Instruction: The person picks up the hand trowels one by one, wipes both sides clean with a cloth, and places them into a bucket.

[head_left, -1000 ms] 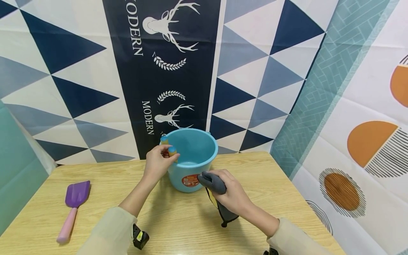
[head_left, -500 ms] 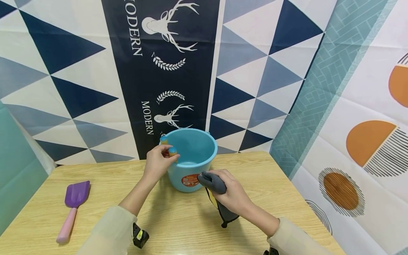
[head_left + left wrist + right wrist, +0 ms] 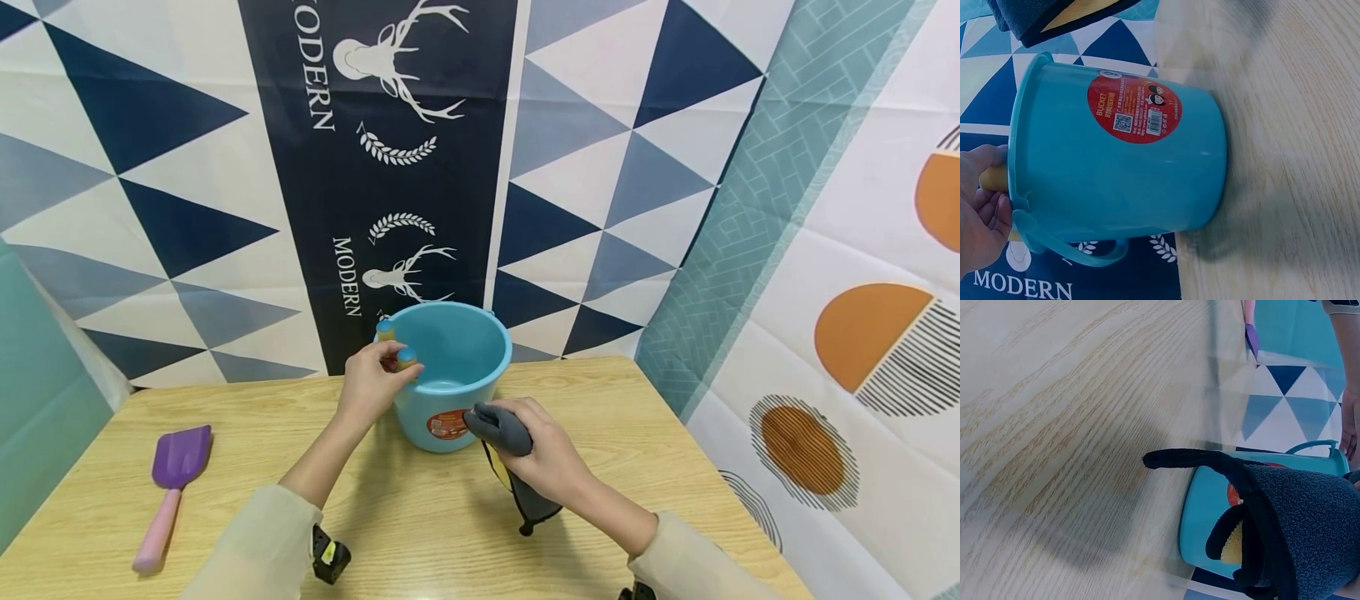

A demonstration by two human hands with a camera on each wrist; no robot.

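A light-blue bucket (image 3: 450, 421) with a red oval label stands upright on the wooden table. At its left rim, my left hand (image 3: 372, 385) pinches a short yellow-orange cylinder with a blue end (image 3: 406, 357). A second such cylinder (image 3: 386, 329) shows just behind the fingers; what lies below both is hidden. The left wrist view has the held cylinder (image 3: 994, 179) between thumb and fingers, right beside the rim. In front of the bucket, my right hand (image 3: 546, 454) grips a folded dark-grey cloth (image 3: 1310, 519) with black edging, a yellow inner side and a hanging loop (image 3: 1179, 457).
A small shovel with a purple blade (image 3: 182, 456) and pink handle lies on the left of the table (image 3: 420, 533). The bucket's blue carrying handle (image 3: 1085, 255) hangs down its side. Patterned sheets (image 3: 600, 167) stand behind and to the right.
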